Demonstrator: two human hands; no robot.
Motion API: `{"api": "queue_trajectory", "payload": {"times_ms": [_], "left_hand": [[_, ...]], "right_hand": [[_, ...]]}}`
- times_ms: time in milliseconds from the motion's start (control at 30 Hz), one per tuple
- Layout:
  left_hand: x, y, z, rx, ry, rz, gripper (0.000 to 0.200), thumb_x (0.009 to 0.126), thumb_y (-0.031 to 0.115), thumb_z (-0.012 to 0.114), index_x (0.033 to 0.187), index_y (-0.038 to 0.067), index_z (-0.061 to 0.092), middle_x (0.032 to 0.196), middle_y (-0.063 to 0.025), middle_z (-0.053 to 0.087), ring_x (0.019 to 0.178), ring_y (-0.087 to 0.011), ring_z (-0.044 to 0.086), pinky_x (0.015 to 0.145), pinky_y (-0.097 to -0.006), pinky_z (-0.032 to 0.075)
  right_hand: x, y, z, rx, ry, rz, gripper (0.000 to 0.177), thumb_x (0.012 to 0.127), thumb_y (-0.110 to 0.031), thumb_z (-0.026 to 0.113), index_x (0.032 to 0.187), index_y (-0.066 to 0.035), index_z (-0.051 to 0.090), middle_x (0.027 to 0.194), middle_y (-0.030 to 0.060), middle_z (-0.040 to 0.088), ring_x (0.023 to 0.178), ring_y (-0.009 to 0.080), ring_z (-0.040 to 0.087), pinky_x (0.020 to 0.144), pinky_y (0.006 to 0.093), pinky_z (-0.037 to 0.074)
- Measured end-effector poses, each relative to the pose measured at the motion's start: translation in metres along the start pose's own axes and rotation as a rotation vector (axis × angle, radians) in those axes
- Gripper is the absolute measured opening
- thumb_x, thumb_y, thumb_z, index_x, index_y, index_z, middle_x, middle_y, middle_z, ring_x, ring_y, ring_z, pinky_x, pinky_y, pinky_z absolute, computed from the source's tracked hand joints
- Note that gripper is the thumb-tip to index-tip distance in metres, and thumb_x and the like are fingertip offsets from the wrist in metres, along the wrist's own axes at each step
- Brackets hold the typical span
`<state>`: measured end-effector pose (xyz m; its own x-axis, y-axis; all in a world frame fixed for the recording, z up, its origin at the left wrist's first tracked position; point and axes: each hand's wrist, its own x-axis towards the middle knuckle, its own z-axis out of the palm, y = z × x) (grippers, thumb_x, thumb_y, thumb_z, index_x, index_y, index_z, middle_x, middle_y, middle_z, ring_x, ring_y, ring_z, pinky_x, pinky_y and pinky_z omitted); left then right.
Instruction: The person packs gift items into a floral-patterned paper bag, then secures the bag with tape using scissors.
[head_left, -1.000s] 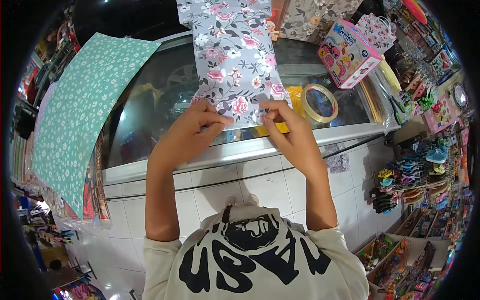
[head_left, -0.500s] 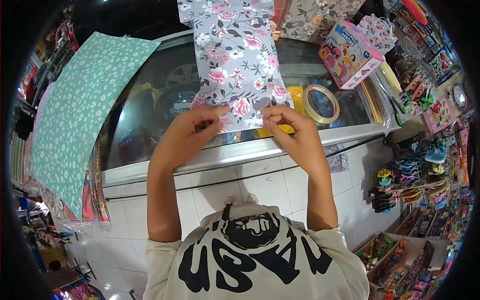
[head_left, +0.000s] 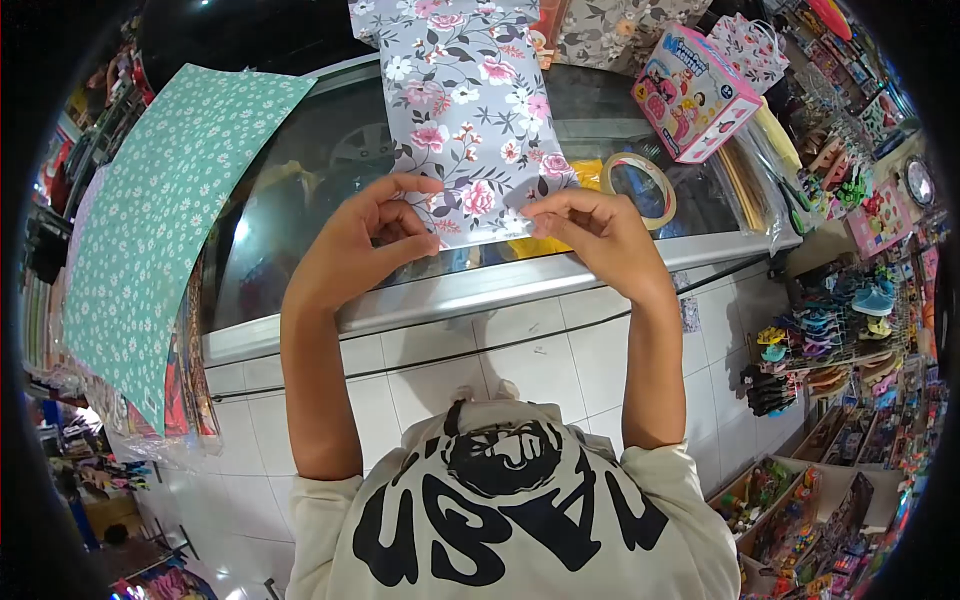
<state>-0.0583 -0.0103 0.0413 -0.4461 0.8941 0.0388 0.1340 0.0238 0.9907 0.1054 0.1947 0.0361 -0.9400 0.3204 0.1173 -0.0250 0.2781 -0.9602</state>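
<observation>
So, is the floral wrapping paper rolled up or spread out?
Spread out: floral wrapping paper lies along the glass counter; left hand, right hand pinch its near edge.

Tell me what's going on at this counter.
A person stands at a glass counter, with the left hand and right hand both pinching the near edge of a grey floral paper sheet that lies across it. A tape roll sits just beyond the right hand, a pink toy box farther back, and a teal flowered sheet lies at the left.

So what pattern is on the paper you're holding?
Grey paper with pink and white flowers, clearest in the head view.
</observation>
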Motion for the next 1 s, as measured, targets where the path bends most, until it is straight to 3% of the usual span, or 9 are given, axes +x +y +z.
{"api": "queue_trajectory", "payload": {"times_ms": [100,400,500,600,800,900,1000], "left_hand": [[-0.001,0.002,0.000,-0.019,0.008,-0.008,0.044,0.078,0.000,0.067,0.118,0.003,0.052,0.076,-0.0008,0.061,0.072,-0.0067,0.053,0.068,-0.0221,0.040],[-0.002,0.002,0.005,-0.013,0.053,-0.022,0.044,0.078,0.002,0.069,0.118,0.002,0.051,0.077,-0.0006,0.062,0.072,-0.0062,0.053,0.070,-0.0217,0.040],[-0.002,0.004,0.006,0.006,0.065,-0.029,0.043,0.078,0.003,0.069,0.118,0.002,0.052,0.077,-0.0006,0.062,0.073,-0.0061,0.054,0.070,-0.0214,0.040],[-0.002,0.003,0.007,0.007,0.072,-0.038,0.043,0.078,0.003,0.069,0.118,0.002,0.052,0.078,-0.0006,0.062,0.075,-0.0066,0.054,0.073,-0.0219,0.040],[-0.004,0.007,0.007,-0.017,0.055,-0.050,0.044,0.078,0.003,0.068,0.119,0.002,0.051,0.079,-0.0012,0.061,0.078,-0.0082,0.057,0.079,-0.0234,0.041],[-0.004,0.007,0.005,-0.047,0.025,-0.031,0.044,0.079,0.001,0.067,0.119,0.002,0.050,0.079,-0.0016,0.061,0.079,-0.0088,0.057,0.079,-0.0236,0.042],[-0.004,0.006,0.004,-0.052,0.011,-0.014,0.043,0.079,0.001,0.067,0.119,0.002,0.051,0.079,-0.0018,0.062,0.078,-0.0084,0.057,0.077,-0.0231,0.043]], "right_hand": [[0.001,-0.007,0.000,-0.195,-0.039,-0.031,0.011,0.087,-0.004,0.058,0.093,0.002,0.064,0.084,-0.0001,0.061,0.079,0.0056,0.054,0.073,0.0212,0.044],[0.002,-0.003,-0.004,-0.036,-0.109,0.018,0.010,0.087,-0.003,0.054,0.095,0.000,0.060,0.091,0.0009,0.060,0.087,0.0069,0.054,0.079,0.0220,0.043],[0.002,-0.005,-0.005,0.010,-0.130,-0.036,0.012,0.086,-0.006,0.054,0.092,0.001,0.062,0.086,0.0012,0.060,0.079,0.0067,0.053,0.072,0.0219,0.043],[0.003,-0.009,-0.008,0.028,-0.172,0.036,0.010,0.089,-0.006,0.054,0.095,0.000,0.059,0.094,0.0016,0.060,0.093,0.0086,0.054,0.085,0.0223,0.041],[0.002,-0.007,0.007,0.081,-0.030,-0.019,0.015,0.085,-0.009,0.062,0.097,0.000,0.059,0.091,0.0028,0.061,0.091,0.0107,0.055,0.083,0.0250,0.043],[-0.001,-0.009,0.023,-0.151,0.023,-0.110,0.030,0.080,-0.024,0.069,0.095,-0.001,0.057,0.084,0.0050,0.060,0.081,0.0130,0.056,0.076,0.0273,0.045],[0.002,-0.010,0.034,-0.194,0.061,-0.126,0.034,0.077,-0.027,0.072,0.095,-0.003,0.057,0.081,0.0065,0.060,0.078,0.0159,0.057,0.074,0.0289,0.045]]}}
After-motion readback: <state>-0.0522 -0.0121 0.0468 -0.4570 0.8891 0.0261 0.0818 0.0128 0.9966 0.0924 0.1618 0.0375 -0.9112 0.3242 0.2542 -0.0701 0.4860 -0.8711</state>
